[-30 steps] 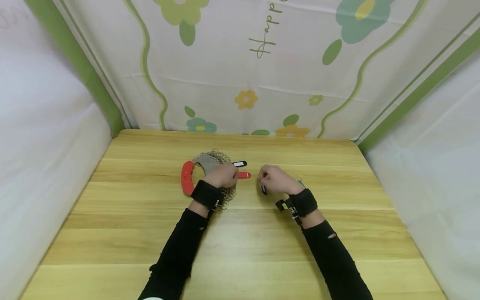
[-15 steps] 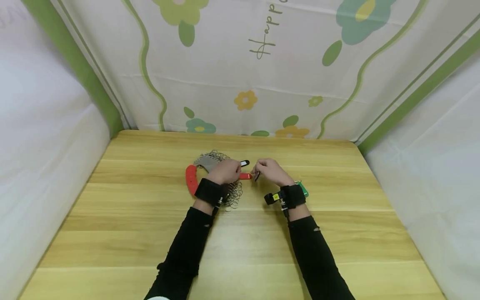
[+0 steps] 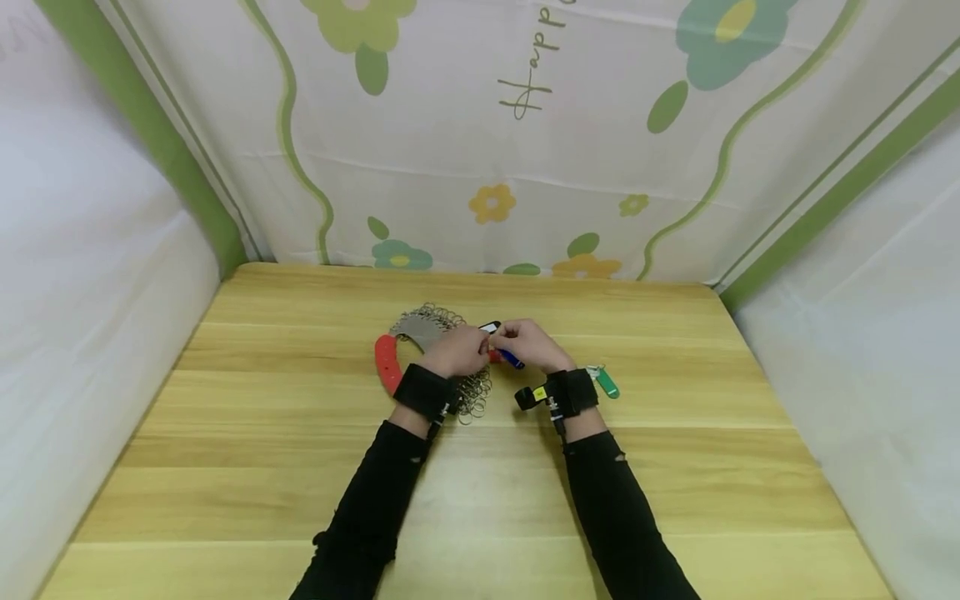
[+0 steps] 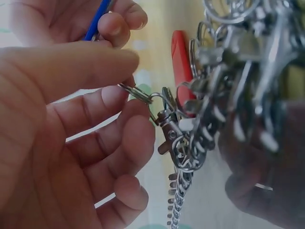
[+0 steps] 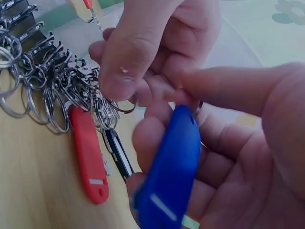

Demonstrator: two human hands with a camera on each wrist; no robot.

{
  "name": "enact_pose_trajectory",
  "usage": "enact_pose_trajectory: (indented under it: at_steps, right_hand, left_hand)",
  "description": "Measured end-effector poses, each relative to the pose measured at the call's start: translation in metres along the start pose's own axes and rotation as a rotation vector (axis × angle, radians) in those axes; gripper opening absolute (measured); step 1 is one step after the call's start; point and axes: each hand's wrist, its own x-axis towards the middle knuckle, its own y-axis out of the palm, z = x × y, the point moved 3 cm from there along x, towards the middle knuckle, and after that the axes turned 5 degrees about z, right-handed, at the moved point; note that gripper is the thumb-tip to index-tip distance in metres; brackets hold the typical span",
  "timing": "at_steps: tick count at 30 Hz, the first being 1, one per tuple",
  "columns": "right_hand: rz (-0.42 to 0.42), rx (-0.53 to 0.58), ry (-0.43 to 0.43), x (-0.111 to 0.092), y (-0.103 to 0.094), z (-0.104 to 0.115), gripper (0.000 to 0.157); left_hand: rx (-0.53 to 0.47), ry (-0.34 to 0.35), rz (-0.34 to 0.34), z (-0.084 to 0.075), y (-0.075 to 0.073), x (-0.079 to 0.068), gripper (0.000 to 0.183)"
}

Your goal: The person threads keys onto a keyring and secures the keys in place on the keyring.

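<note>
A large ring-shaped key holder lies on the table, with a red handle point(image 3: 387, 364) at left and a toothed metal plate point(image 3: 417, 325) fringed with small clips and split rings. Over its right side, my left hand point(image 3: 459, 350) pinches one split ring point(image 4: 136, 92) between thumb and index finger. Close against it, my right hand point(image 3: 531, 343) pinches a blue key tag point(image 5: 176, 162) by the ring at its top. A red key tag point(image 5: 88, 152) and a black key tag point(image 5: 117, 150) hang from the holder's rings. Fingers partly hide where the two rings come together.
A green key tag point(image 3: 608, 383) with its ring lies right of my right wrist. The wooden table point(image 3: 480, 500) is bordered by white cloth walls at the sides and a flowered curtain point(image 3: 450, 167) at the back.
My right hand has moved left with the blue key tag until it meets my left hand. The left hand and key holder have shifted slightly right. More of the green tag shows.
</note>
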Motion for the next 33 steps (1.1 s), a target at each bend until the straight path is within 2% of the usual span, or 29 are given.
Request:
enact_pose_trajectory:
  at_steps: [4, 9, 15, 21, 26, 33]
  right_hand:
    - [-0.058, -0.019, -0.014, 0.002, -0.001, 0.002, 0.028]
    - [-0.128, -0.051, -0.024, 0.007, 0.000, 0.010, 0.022]
    - [-0.079, -0.086, -0.002, 0.013, 0.008, 0.010, 0.013]
    - [-0.036, -0.143, 0.014, 0.014, 0.011, 0.009, 0.012]
    - [0.011, -0.203, 0.000, 0.012, 0.010, 0.011, 0.013]
    - [0.023, -0.174, -0.011, 0.010, 0.007, 0.014, 0.014]
  left_hand:
    - [0.005, 0.007, -0.018, 0.005, -0.002, 0.001, 0.032]
    - [0.015, -0.001, -0.031, 0.010, -0.005, 0.000, 0.019]
    - [0.029, -0.011, -0.053, 0.014, -0.009, -0.005, 0.018]
    - [0.013, -0.012, -0.064, 0.017, -0.010, -0.008, 0.010]
    - [0.008, -0.006, -0.104, 0.015, -0.012, -0.008, 0.009]
    - [-0.001, -0.013, -0.127, 0.014, -0.014, -0.007, 0.009]
